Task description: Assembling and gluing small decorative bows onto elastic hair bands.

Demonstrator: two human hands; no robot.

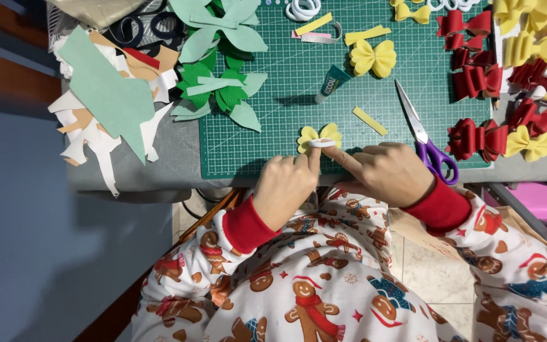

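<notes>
A small yellow bow (319, 135) lies on the green cutting mat (286, 126) near its front edge, with a white band (321, 144) across its middle. My left hand (285, 188) presses an index finger onto the bow from below. My right hand (384, 172) points its index finger at the bow's white band from the right, fingers otherwise curled. Both hands pinch the bow's centre against the mat.
A glue tube (332, 83), a yellow strip (370, 120) and purple-handled scissors (425, 139) lie on the mat. Green bows (220, 88) sit at left, a finished yellow bow (373, 57) at top, red and yellow bows (508, 82) at right. Scrap cutouts (106, 95) pile at far left.
</notes>
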